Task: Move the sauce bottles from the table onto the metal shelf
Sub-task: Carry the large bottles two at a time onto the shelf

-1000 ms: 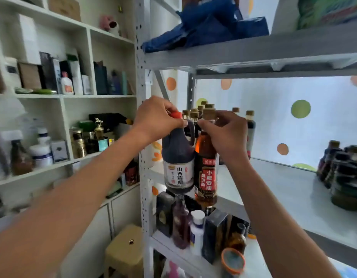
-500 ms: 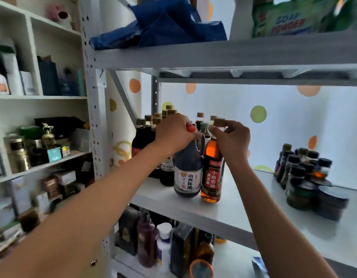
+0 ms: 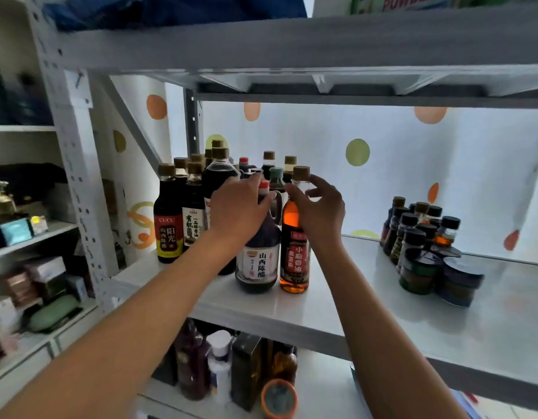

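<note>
Two bottles stand upright side by side on the white metal shelf [image 3: 367, 316]. One is a dark vinegar jug [image 3: 257, 261] with a red cap and a handle; the other is a tall amber sesame oil bottle [image 3: 295, 258] with a brown cap. My left hand [image 3: 237, 210] grips the jug's neck from the left, fingers curled over its shoulder. My right hand [image 3: 322, 210] is beside the oil bottle's neck, fingers spread loosely with a gap showing between them and the glass.
A cluster of several dark sauce bottles [image 3: 171, 228] stands behind and to the left. Small dark-capped jars and round tins [image 3: 424, 246] sit at the shelf's right. The upper shelf beam [image 3: 291, 46] hangs close overhead. Boxes and bottles [image 3: 219, 361] fill the shelf below.
Both bottles went from hanging in front of the shelf to standing on it. My right hand's fingers have loosened from the oil bottle's neck. The camera has moved closer.
</note>
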{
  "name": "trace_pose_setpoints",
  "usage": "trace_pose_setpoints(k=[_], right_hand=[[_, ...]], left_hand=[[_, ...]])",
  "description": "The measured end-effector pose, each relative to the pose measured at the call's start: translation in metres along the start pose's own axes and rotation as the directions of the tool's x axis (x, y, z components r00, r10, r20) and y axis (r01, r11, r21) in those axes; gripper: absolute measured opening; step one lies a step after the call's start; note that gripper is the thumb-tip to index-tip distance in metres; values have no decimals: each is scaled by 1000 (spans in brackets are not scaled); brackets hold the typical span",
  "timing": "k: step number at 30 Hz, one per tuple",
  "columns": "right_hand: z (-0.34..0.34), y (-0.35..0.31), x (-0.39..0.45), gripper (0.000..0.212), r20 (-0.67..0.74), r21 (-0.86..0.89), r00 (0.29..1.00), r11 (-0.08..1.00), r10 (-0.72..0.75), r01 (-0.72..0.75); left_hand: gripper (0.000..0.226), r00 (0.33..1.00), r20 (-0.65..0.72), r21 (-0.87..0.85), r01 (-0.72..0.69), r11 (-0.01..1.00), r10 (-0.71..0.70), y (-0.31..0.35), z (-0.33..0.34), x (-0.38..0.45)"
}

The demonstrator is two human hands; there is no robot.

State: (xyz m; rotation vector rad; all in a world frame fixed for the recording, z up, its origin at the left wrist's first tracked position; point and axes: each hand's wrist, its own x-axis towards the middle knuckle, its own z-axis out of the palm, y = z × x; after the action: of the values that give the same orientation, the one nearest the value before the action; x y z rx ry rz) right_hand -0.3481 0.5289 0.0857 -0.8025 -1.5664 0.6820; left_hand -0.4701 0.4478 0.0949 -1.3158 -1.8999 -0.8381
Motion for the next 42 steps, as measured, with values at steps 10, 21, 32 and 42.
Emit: trace_pose_setpoints(k=[10, 21, 32, 42], right_hand=[[-19, 37, -36, 49, 263, 31, 963, 997, 57, -67], [-26, 74, -40, 84, 415, -31, 896, 986, 159, -161], [28, 78, -2, 73, 393, -19, 916, 997, 77, -76], [51, 86, 9, 38, 362, -36, 930, 998, 58, -48]], left_hand=[[106, 983, 35, -364, 181, 914, -181, 13, 35, -85], [100, 882, 182, -440, 468, 766, -434, 5, 49, -113], [99, 858, 128, -415, 501, 759, -497, 14, 47, -120], [94, 859, 88, -303, 505, 808, -504, 11, 39, -118]])
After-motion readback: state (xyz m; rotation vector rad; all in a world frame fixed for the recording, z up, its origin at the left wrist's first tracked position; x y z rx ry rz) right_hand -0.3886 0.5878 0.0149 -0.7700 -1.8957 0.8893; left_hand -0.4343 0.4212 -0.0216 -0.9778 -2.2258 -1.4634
